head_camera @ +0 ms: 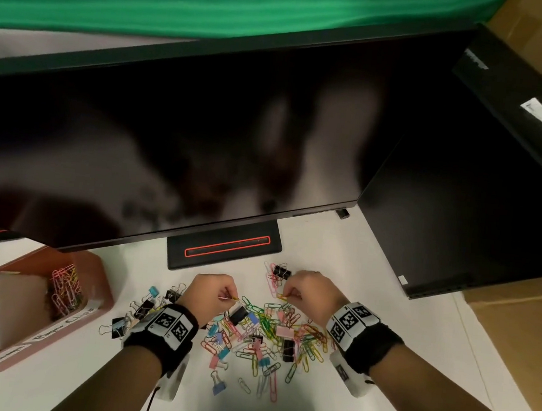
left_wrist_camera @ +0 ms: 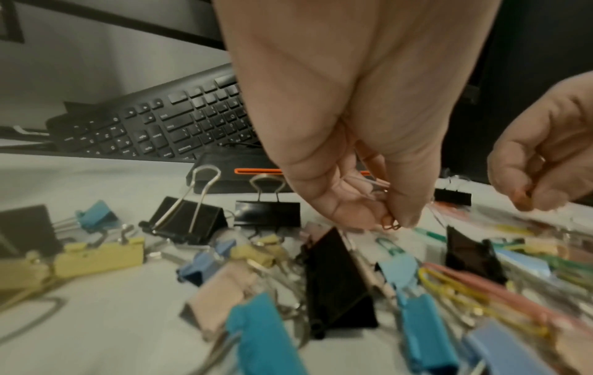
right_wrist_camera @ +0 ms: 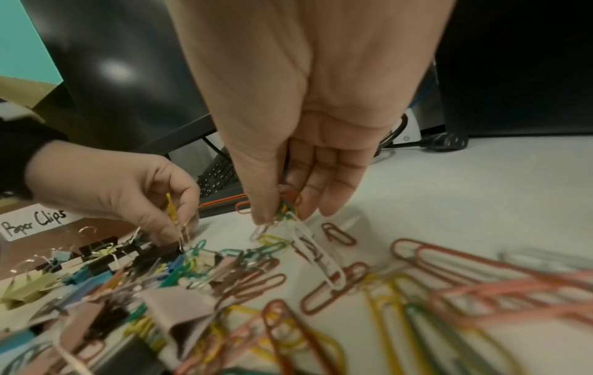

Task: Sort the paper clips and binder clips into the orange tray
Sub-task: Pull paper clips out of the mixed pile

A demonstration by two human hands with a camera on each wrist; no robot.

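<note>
A mixed pile of coloured paper clips (head_camera: 287, 326) and binder clips (head_camera: 239, 315) lies on the white desk between my hands. My left hand (head_camera: 213, 294) pinches paper clips (left_wrist_camera: 389, 224) over the pile's left part; a yellow clip (right_wrist_camera: 171, 209) sticks up from its fingers in the right wrist view. My right hand (head_camera: 307, 293) pinches a small bunch of paper clips (right_wrist_camera: 287, 210), and a white clip (right_wrist_camera: 316, 253) dangles from it down to the desk. The orange tray (head_camera: 105, 283) stands at the left, with paper clips (head_camera: 64, 288) in its back compartment.
A large dark monitor (head_camera: 169, 149) hangs over the desk, its stand base (head_camera: 224, 245) just behind the pile. A second dark screen (head_camera: 468, 207) stands at the right. A black keyboard (left_wrist_camera: 154, 126) lies under the monitor. A "Paper Clips" label (right_wrist_camera: 35, 223) marks the tray.
</note>
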